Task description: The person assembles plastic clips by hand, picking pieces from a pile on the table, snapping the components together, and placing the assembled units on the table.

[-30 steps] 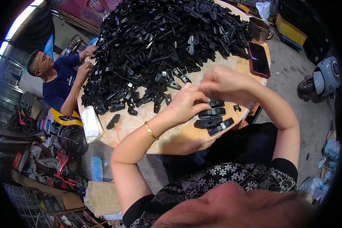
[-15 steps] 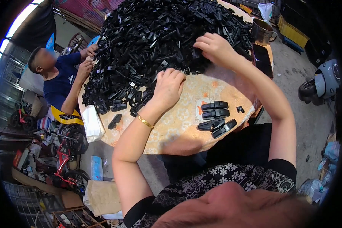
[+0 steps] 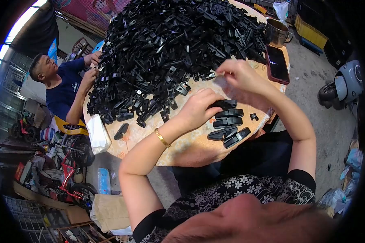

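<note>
A large heap of black plastic pieces [image 3: 178,36] covers the far part of the round table [image 3: 182,141]. My left hand [image 3: 198,107] is closed on one long black plastic piece [image 3: 228,103], thumb and fingers at its left end. That piece lies at the far end of a short row of similar black pieces [image 3: 228,122]. My right hand [image 3: 243,77] hovers at the heap's near edge, its fingers bent and somewhat apart. Nothing shows between them. Small black parts with shiny bits [image 3: 209,76] lie just left of its fingertips.
A small black part [image 3: 254,116] lies right of the row. A phone [image 3: 277,65] and a metal mug [image 3: 277,32] stand at the right edge. A white packet [image 3: 98,134] and a single black piece [image 3: 121,131] lie left. Another person [image 3: 65,83] handles pieces at the left.
My left hand has moved from the heap's edge right and nearer, onto a black piece now at the row's far end. My right hand has drawn back from the heap toward me.
</note>
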{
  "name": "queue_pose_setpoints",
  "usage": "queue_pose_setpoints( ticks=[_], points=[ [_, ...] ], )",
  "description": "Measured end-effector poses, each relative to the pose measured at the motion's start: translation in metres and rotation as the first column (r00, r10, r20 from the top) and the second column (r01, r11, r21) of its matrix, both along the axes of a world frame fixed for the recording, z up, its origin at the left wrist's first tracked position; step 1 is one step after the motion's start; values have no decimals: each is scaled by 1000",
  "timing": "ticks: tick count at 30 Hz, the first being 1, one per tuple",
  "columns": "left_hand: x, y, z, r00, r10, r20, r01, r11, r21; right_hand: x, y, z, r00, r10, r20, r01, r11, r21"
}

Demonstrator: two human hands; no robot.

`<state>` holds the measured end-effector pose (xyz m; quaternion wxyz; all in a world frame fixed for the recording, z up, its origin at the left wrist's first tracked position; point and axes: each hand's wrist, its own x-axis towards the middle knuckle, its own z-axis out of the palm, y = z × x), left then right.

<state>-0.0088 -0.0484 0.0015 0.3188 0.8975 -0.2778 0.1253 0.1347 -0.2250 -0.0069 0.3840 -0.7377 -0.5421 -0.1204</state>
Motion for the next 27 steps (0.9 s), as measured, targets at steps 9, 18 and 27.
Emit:
queue_pose_setpoints(
  ticks=[9, 18, 27],
  points=[
    [-12, 5, -7, 970, 242, -35, -242, 970, 18, 17, 21, -15, 939, -287, 187, 317, 936, -152],
    [-10, 9, -6, 949, 288, -128, -295, 955, -37, -34, -21, 8, 287, 110, -952, -196, 979, 54],
    [-10, 7, -4, 929, 332, -163, -337, 942, -4, -45, -28, 3, 963, -79, -259, 36, 985, -167]
  ],
)
